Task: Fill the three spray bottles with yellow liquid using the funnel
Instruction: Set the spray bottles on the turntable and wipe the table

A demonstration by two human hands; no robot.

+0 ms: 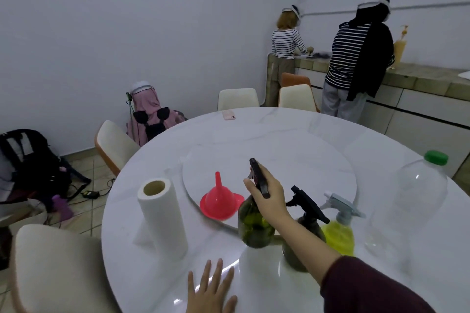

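Observation:
Three spray bottles stand in a row near the table's front. My right hand (270, 199) grips the black trigger head of the leftmost one, a dark green spray bottle (253, 227). To its right stands a dark bottle with a black sprayer (305, 213), then a yellow bottle with a grey sprayer (339, 232). A red funnel (220, 201) rests mouth-down on the turntable's edge, just left of the green bottle. A large clear plastic bottle with a green cap (417, 195) stands at the right and looks empty. My left hand (212, 292) lies flat on the table, fingers spread.
A paper towel roll (162, 213) stands upright at the front left. The round marble table (381, 140) carries a turntable (292, 160) and a pink phone (229, 115) at the far edge. Chairs ring the table. Two people stand at the counter behind; another sits by the wall.

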